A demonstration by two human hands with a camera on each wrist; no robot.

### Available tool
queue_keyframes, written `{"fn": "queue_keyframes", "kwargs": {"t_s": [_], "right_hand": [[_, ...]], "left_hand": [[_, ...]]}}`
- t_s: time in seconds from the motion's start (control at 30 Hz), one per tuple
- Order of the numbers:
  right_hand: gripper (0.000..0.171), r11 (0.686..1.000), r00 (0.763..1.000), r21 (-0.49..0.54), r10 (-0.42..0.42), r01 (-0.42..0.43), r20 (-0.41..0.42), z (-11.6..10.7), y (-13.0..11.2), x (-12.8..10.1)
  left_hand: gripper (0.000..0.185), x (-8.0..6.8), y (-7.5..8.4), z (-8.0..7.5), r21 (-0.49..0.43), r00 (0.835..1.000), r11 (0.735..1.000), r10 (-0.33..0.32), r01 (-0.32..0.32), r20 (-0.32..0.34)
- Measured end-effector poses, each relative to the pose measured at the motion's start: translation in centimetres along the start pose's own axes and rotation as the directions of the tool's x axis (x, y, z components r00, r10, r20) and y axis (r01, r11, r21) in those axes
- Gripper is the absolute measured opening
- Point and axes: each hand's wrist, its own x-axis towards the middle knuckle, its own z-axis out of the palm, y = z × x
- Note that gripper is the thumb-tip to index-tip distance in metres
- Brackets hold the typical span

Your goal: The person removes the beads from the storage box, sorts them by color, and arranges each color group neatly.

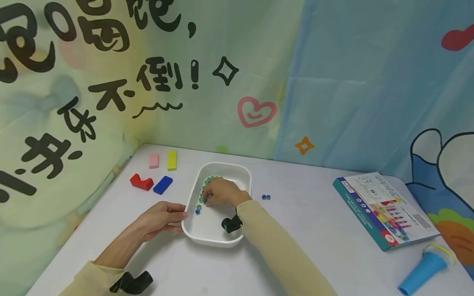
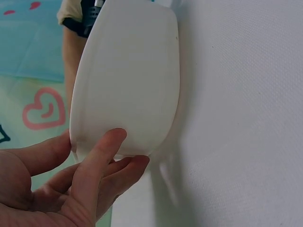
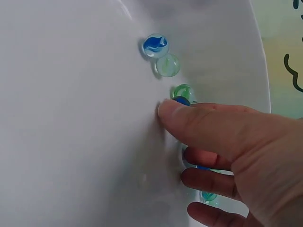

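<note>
A white plastic tray [image 1: 216,237] stands tilted toward my left hand [image 1: 163,220], which grips its near left side, thumb at the rim and fingers against the outer wall [image 2: 125,80]. Inside the tray, my right hand [image 1: 225,192] reaches down to the left wall. Its thumb and index finger pinch at a blue marble [image 3: 181,100], mostly hidden behind the thumb. A green marble [image 3: 183,91] lies right beside it. Along the same wall sit a blue-swirled marble [image 3: 155,46], a pale green marble [image 3: 167,65] and several more, partly covered by the fingers.
Left of the tray lie a pink block [image 1: 153,160], a yellow block [image 1: 172,160], a red arch block [image 1: 141,182] and a blue block [image 1: 163,185]. Two blue marbles [image 1: 266,197] rest to its right. Farther right are a flat box [image 1: 386,209] and a blue cup [image 1: 422,273].
</note>
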Motion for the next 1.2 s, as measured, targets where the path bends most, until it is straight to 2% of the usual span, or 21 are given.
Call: {"fn": "queue_keyframes", "kwargs": {"t_s": [0.13, 0.3, 0.43, 0.57, 0.73, 0.87, 0.97, 1.2], "right_hand": [[0.018, 1.000, 1.000, -0.013, 0.009, -0.009, -0.007, 0.0, -0.2, -0.1], [0.018, 1.000, 0.999, 0.004, -0.025, 0.025, -0.027, -0.5, 0.1, -0.2], [0.019, 0.993, 0.991, 0.058, -0.103, 0.107, -0.081, -2.3, 0.8, -0.9], [0.021, 0.976, 0.976, 0.136, -0.145, 0.168, -0.161, -4.9, 2.1, -2.8], [0.022, 0.965, 0.961, 0.209, -0.099, 0.156, -0.257, -6.9, 5.5, -6.2], [0.020, 0.962, 0.950, 0.256, -0.009, 0.093, -0.312, -6.9, 9.1, -8.9], [0.020, 0.962, 0.945, 0.271, 0.049, 0.043, -0.325, -6.1, 11.5, -10.4], [0.018, 0.956, 0.951, 0.288, 0.133, -0.049, -0.280, -2.6, 15.6, -12.3]], "left_hand": [[0.056, 0.0, 0.0, 0.0, -0.003, 1.000, 1.000, 0.002, -0.002, 0.003], [0.055, 0.0, 0.1, 0.1, -0.003, 1.000, 1.000, 0.001, -0.001, 0.003], [0.055, 0.1, 0.3, 0.1, 0.006, 1.000, 1.000, -0.011, 0.011, -0.004], [0.055, 0.1, 0.4, 0.2, 0.019, 0.999, 0.999, -0.029, 0.030, -0.030], [0.055, -0.1, 0.2, 0.4, 0.031, 0.998, 0.999, -0.035, 0.037, -0.054], [0.056, -0.4, 0.0, 0.5, 0.039, 0.997, 0.998, -0.038, 0.041, -0.067], [0.054, -0.4, -0.1, 0.4, 0.038, 0.997, 0.999, -0.035, 0.037, -0.062], [0.052, -0.1, 0.0, 0.4, 0.032, 0.999, 0.999, -0.022, 0.023, -0.044]]}}
